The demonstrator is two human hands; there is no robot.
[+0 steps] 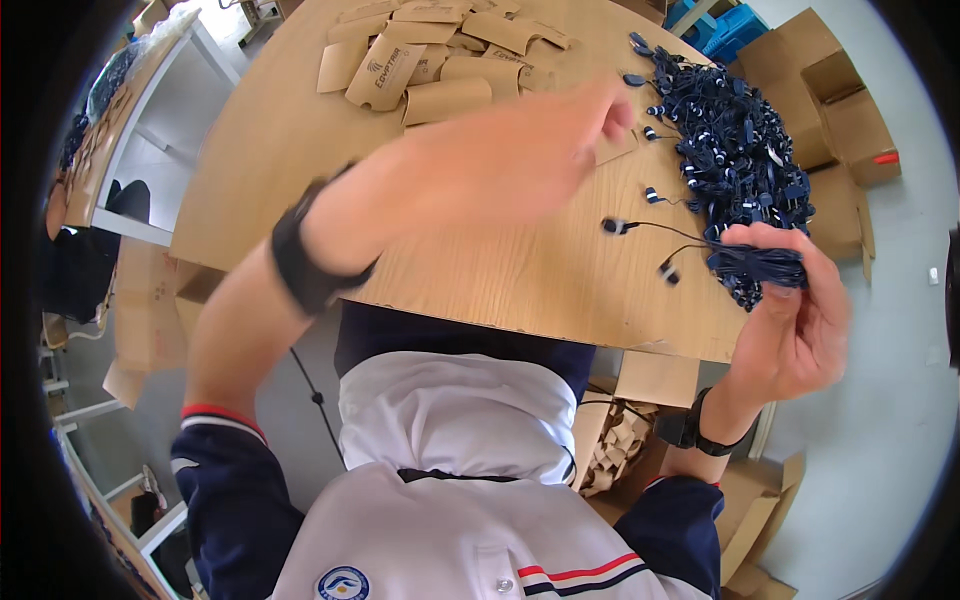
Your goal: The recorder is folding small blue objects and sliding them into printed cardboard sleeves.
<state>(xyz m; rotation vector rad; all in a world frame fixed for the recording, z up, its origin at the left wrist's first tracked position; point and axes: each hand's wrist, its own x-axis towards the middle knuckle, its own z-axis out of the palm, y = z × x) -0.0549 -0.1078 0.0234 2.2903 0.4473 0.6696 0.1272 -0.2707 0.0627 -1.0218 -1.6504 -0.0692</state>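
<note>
My right hand [800, 325] pinches a coiled bundle of dark earphones [760, 264] between thumb and fingers. Two earbuds [615, 226] dangle from it on thin wires toward the left, over the table. My left hand [560, 145] reaches across the table with its fingers curled, smeared by motion. By its fingertips shows a tan cardboard piece [618, 148]; whether the hand holds it, I cannot tell. Beyond the left hand lies a loose pile of brown cardboard sleeves [390, 72]. A large heap of bundled dark earphones [740, 150] covers the table's right side.
The wooden table [450, 270] has a curved edge. Open cardboard boxes [835, 110] stand past its right side. Below the near edge, a box holds many small brown cardboard pieces [620, 445]. A white-framed table [130, 130] and another cardboard box [145, 300] are at the left.
</note>
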